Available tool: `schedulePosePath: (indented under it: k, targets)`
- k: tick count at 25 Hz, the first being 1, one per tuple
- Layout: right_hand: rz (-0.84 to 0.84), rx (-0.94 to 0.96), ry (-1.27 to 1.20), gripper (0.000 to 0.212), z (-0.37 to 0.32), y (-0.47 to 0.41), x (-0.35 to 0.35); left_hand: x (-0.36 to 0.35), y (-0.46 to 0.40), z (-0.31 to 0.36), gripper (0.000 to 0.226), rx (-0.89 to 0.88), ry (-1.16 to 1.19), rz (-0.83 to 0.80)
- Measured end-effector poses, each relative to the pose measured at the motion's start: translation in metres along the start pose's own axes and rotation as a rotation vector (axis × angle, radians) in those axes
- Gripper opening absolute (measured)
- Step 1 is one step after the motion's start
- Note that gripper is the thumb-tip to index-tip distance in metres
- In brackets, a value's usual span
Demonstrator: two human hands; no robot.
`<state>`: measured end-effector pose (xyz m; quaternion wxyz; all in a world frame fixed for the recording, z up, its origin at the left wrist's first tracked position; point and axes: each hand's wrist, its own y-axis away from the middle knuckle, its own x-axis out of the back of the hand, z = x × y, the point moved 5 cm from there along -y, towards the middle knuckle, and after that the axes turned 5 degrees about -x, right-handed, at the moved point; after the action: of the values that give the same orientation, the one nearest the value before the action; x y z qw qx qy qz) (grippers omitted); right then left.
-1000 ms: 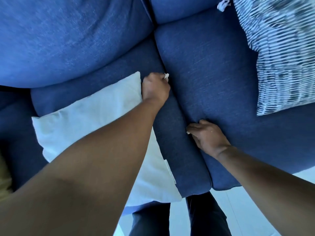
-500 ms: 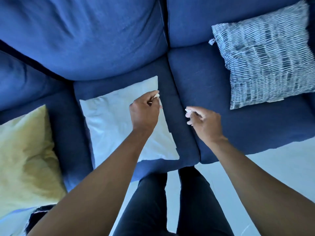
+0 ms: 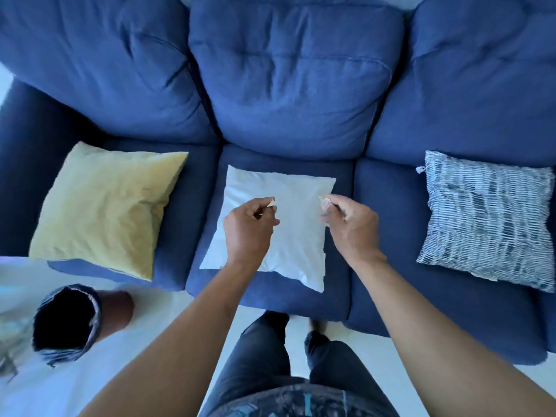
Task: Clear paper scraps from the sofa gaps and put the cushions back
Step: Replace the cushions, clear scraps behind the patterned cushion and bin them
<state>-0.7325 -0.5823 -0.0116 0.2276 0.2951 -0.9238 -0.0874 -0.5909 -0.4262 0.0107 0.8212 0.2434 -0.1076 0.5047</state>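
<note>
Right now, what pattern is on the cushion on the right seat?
The right cushion has broken white and dark blue stripes, in the head view.
</note>
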Motion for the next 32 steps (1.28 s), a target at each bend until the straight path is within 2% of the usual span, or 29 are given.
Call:
schedulePosePath:
  k: [7,9,13,17,18,21,26,32]
  targets:
    - [-0.317,0.253,0.213,0.023,-0.067,0.054,-0.073,0.119,0.078,-0.035,0.017,0.076,0.095,0.375]
    - [-0.418,0.327,0.293,0.025,-0.083,0.074,-0.108,0.159,0.099,-0.052,0.017,0.112,0.104,0.498]
    - [-0.547,0.417,0.341,0.023,-0.109,0.115,-0.179,0.222,0.130,-0.094,0.015,0.181,0.141,0.631]
    - [-0.652,0.468,0.330,0.022,-0.135,0.166,-0.244,0.284,0.155,-0.127,0.013,0.223,0.045,0.776]
    - [-0.717,0.510,0.344,0.023,-0.143,0.198,-0.285,0.323,0.169,-0.149,0.012,0.243,0.048,0.844]
    - [-0.718,0.602,0.366,0.021,-0.156,0.224,-0.324,0.359,0.179,-0.165,0.012,0.251,-0.021,0.883]
    - [-0.826,0.750,0.370,0.019,-0.184,0.309,-0.430,0.461,0.207,-0.218,0.010,0.243,0.082,1.014]
    - [-0.908,0.835,0.368,0.021,-0.196,0.379,-0.504,0.538,0.230,-0.257,0.011,0.274,0.072,1.088]
